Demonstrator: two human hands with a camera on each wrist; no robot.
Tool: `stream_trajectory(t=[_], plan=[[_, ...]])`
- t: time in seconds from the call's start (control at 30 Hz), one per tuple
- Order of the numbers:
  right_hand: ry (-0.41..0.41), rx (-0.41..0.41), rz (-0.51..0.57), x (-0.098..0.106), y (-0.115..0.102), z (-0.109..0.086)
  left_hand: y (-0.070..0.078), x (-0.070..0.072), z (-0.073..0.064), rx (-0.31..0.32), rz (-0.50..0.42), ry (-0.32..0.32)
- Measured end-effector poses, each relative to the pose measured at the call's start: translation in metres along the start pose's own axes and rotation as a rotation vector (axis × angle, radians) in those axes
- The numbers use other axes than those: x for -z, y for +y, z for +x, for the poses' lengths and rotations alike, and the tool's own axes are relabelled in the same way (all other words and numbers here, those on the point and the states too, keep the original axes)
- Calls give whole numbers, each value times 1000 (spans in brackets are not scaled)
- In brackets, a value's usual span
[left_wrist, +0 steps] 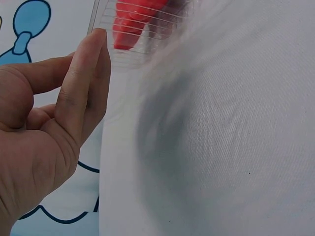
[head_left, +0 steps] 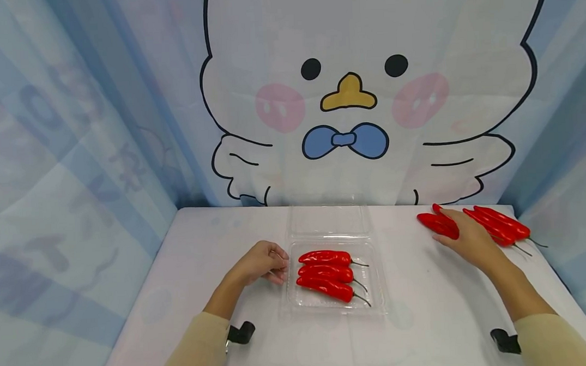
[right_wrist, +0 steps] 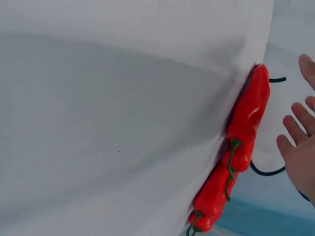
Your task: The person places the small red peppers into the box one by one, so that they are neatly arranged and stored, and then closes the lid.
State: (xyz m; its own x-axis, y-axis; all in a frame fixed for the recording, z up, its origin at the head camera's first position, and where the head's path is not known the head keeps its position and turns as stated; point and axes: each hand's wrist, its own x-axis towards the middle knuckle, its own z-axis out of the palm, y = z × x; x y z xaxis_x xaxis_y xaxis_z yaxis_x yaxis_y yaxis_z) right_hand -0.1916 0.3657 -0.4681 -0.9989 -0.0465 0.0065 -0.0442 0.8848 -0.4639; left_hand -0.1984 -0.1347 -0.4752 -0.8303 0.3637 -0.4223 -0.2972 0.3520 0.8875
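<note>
Three red chili peppers (head_left: 325, 274) with green stems lie side by side in a clear plastic box (head_left: 379, 288). My left hand (head_left: 262, 262) is at the box's left rim. In the left wrist view its fingers (left_wrist: 78, 78) are fairly straight, fingertips right at the rim, thumb partly hidden behind them. At the back right, my right hand (head_left: 468, 240) reaches over more red peppers (head_left: 437, 224); it overlaps them in the head view. The right wrist view shows that hand with its fingers (right_wrist: 294, 129) spread, apart from the row of peppers (right_wrist: 246, 113).
The box's clear lid (head_left: 329, 220) is folded back toward the rear curtain. Two more peppers (head_left: 501, 224) lie beside my right hand near the corner of the white table (head_left: 426, 319). A printed curtain (head_left: 351, 175) stands along the back edge, with blue curtains at both sides.
</note>
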Motion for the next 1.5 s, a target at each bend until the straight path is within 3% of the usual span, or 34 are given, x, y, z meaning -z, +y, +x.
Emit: stream_trajectory(t=[0.17, 0.43, 1.0, 1.5], plan=[[-32, -40, -8, 0, 13, 5, 0, 0, 1, 0, 1, -1], [-36, -38, -74, -5, 28, 9, -1, 1, 1, 9, 2, 1], [-91, -91, -112, -20, 34, 12, -1, 1, 2, 2, 3, -4], [21, -70, -71, -36, 38, 9, -2, 1, 2, 0, 3, -3]])
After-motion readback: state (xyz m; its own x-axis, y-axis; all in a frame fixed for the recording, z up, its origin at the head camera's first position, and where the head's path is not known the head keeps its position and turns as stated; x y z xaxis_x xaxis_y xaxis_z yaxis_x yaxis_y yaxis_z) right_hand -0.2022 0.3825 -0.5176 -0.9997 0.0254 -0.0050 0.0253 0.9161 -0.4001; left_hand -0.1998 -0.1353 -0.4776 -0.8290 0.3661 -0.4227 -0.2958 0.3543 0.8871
